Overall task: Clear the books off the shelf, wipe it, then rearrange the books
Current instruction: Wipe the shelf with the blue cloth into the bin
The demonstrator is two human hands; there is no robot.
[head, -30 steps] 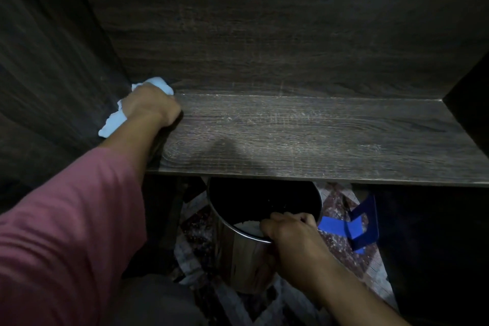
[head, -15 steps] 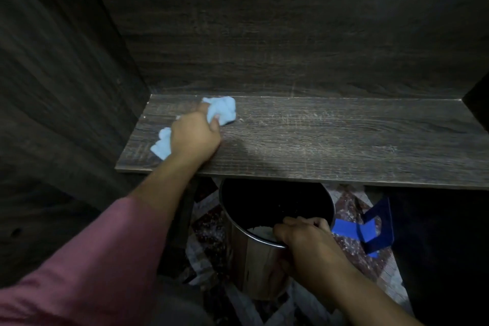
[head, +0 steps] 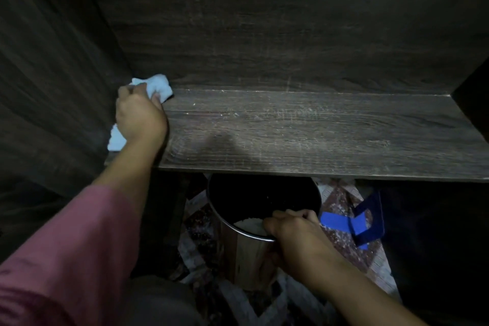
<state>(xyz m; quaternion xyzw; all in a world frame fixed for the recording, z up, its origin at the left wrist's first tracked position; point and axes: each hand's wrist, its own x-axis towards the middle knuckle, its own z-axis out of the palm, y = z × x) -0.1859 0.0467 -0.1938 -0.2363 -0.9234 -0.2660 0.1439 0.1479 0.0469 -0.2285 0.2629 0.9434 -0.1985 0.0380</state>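
– Dark wood panelling was seen closing in the shelf (head: 317, 137) on three sides. How was the wiping being handled?
– A pale cloth (head: 160, 86) was gripped in the left hand (head: 140, 118) and pressed into the back left corner. The rim of a metal bin (head: 246, 259) was clasped by the right hand (head: 293, 231), just under the front edge.
– What was judged to be needed?
– White specks were seen across the middle and right of the board, so long strokes drawn towards the bin were thought best, with the bin held tight under the edge. No books were seen; a blue bookend (head: 366, 222) was noted on the floor beside the bin.
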